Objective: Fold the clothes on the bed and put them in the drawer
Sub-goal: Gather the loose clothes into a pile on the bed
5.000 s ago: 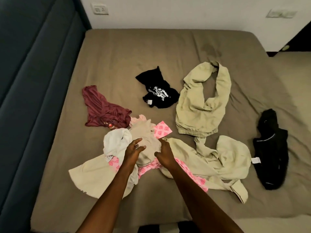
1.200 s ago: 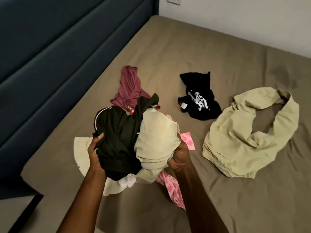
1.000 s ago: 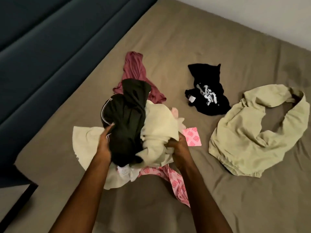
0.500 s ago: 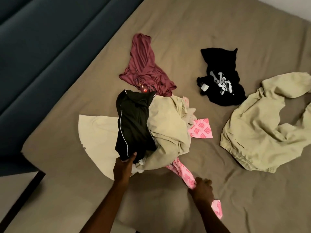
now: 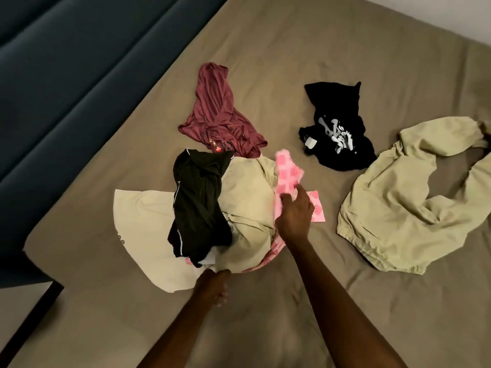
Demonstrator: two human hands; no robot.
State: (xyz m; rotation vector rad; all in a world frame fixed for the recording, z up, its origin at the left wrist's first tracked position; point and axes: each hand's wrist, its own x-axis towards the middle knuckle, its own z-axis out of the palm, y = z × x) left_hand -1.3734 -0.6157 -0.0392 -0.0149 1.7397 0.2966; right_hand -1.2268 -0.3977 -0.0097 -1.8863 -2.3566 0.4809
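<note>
the clothes are not yet folded: most lie heaped at the near side of the bed (image 5: 305, 62), a black garment (image 5: 198, 205) over a beige one (image 5: 247, 197). the right hand (image 5: 293, 211) pinches a pink patterned cloth (image 5: 287, 172) and lifts its end off the heap. the left hand (image 5: 214, 284) sits at the heap's near edge; its grip is blurred, i cannot tell. this looks like sorting; next, pull the pink piece free and spread it flat. no drawer is in view.

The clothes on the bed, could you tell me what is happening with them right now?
A person is sorting a heap of unfolded clothes on the bed. The right hand holds up a pink patterned garment above the pile, while the left hand rests at the pile's near edge. A maroon top, a black printed shirt and a beige garment lie apart, none folded.
</note>
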